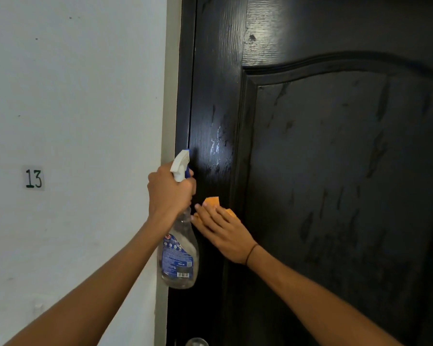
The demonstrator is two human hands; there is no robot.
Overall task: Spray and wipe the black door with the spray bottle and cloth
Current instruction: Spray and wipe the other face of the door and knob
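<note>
The black door [323, 158] fills the right side of the view, with a raised arched panel and wet streaks on its surface. My left hand [169, 189] grips the neck of a clear spray bottle [179, 253] with a white and blue trigger head, nozzle pointed at the door's left stile. My right hand [223, 231] lies flat with straight fingers, pressing an orange cloth [211, 202] against the door just right of the bottle. Most of the cloth is hidden under the hand.
A white wall [73, 108] stands to the left, with a small label reading 13 [34, 178]. A grey door frame [170, 96] separates wall and door. A round knob [196, 342] shows at the bottom edge.
</note>
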